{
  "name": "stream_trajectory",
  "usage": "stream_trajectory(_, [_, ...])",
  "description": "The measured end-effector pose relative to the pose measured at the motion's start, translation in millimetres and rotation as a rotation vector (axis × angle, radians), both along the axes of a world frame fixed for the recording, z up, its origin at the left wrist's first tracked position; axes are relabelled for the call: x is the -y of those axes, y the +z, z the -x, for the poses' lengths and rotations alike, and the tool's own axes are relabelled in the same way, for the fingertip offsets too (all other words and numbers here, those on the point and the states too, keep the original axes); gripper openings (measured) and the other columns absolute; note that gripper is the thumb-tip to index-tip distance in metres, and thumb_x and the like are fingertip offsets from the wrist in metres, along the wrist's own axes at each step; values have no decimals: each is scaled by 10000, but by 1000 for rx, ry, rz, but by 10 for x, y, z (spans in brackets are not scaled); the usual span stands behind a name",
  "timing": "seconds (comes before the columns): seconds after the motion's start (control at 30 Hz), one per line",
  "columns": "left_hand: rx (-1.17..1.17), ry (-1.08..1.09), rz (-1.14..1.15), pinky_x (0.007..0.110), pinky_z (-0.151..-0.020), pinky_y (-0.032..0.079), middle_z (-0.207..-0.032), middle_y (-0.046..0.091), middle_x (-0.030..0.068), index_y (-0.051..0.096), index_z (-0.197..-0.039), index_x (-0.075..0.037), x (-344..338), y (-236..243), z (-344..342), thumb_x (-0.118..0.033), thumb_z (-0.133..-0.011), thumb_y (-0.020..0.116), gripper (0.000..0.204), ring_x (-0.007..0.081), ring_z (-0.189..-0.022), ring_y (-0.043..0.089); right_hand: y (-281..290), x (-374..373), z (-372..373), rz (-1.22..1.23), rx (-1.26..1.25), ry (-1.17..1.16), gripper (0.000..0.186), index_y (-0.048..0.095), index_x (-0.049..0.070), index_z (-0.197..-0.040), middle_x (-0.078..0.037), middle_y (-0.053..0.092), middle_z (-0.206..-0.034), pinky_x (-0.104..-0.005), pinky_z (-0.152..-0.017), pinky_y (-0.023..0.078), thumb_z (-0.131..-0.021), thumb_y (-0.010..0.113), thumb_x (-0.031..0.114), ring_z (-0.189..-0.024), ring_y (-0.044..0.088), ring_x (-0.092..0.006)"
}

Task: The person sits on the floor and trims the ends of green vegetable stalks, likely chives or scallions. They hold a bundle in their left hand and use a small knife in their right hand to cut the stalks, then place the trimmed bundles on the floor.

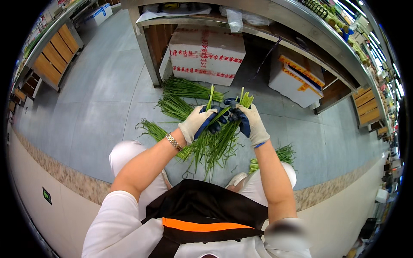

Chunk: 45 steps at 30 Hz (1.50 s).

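My left hand (200, 120), in a white glove with dark blue palm and a watch at the wrist, is closed on some long green chive-like stalks. My right hand (244, 118), gloved alike, grips a thicker bunch of stalks (246, 95), pale ends upright and long leaves hanging down. The hands are close together above several piles of the same greens (185, 88) lying on the floor between and beyond my knees. A smaller pile (282, 152) lies beside my right knee.
A steel shelving unit (148, 56) stands ahead, with a white foam box (206, 60) and another white box with orange tape (288, 86) beneath. Wood-panelled counters (56, 56) line the left and right. Grey tiled floor (81, 120) surrounds me, bordered by a speckled strip.
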<state>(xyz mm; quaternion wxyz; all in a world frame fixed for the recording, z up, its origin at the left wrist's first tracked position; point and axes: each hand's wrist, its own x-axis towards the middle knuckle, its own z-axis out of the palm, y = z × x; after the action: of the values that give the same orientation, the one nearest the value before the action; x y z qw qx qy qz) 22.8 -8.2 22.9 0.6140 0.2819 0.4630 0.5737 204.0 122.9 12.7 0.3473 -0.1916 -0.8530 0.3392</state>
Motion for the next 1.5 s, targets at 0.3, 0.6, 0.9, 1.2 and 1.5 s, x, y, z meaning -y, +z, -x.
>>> stream_trajectory(0.3, [-864,368,-154,341,-731,477,-839,671,123,659,-1010,-8,-81,232,356,-223,-836,651,277,240,-758,624,250,371,129,822,155,186,162,622,-19,-936,7,579,-797,-252,-683,434,-876,570,122,-717,504,-89])
stream_trajectory(0.6, [-1061,335,-323,355,-784,478,-949,649,185,650,-1048,8,-159,-26,197,-209,-803,661,328,318,-865,627,-110,394,241,927,216,278,224,598,-9,-1057,-25,625,-936,-265,-758,464,-895,584,145,-816,561,-111])
stream_trajectory(0.9, [-266,186,41,204,-512,405,-798,659,16,668,-1048,-47,22,-10,559,-213,-956,517,243,61,-595,526,69,-134,-140,1504,-406,272,294,543,-4,-1168,-205,600,-1171,-460,-925,491,-955,499,193,-1059,596,-341])
stream_trajectory(1.2, [-307,25,84,174,-474,344,-772,637,-12,688,-1074,-61,140,40,571,-221,-954,492,280,24,-527,426,90,-258,-269,1486,-477,187,331,525,5,-1214,-196,562,-1249,-458,-959,461,-953,506,206,-1129,553,-346])
stream_trajectory(1.5, [-239,-100,68,160,-448,325,-863,698,38,671,-1088,-22,112,43,508,-181,-912,540,271,5,-509,408,-25,-346,-331,1460,-520,246,355,510,15,-1242,-201,534,-1280,-467,-1002,423,-967,487,238,-1172,517,-358])
